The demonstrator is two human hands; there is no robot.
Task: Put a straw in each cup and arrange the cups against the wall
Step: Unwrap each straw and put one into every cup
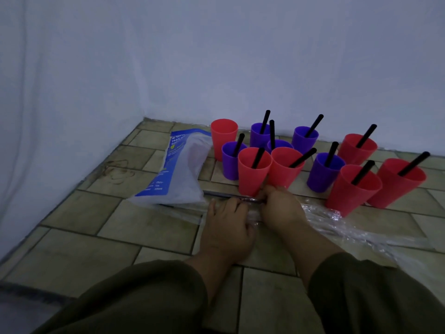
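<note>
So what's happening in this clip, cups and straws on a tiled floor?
A person is kneeling or sitting on the tiled floor, with both the left hand and the right hand working at a clear plastic wrapper, apparently getting a straw out. Eleven red and purple cups stand clustered near the wall. Ten already hold a black straw; only the red cup at the back left is empty. A blue and white bag lies beside them.

Mount: single head-worn wide-angle view.
Facing: forward and down across the tiled floor (101, 227) toward the wall (216, 56) at 12 o'clock.
Nearness: close; sleeves (375, 295) fill 6 o'clock.
Overlap: nothing to share, being one view.
</note>
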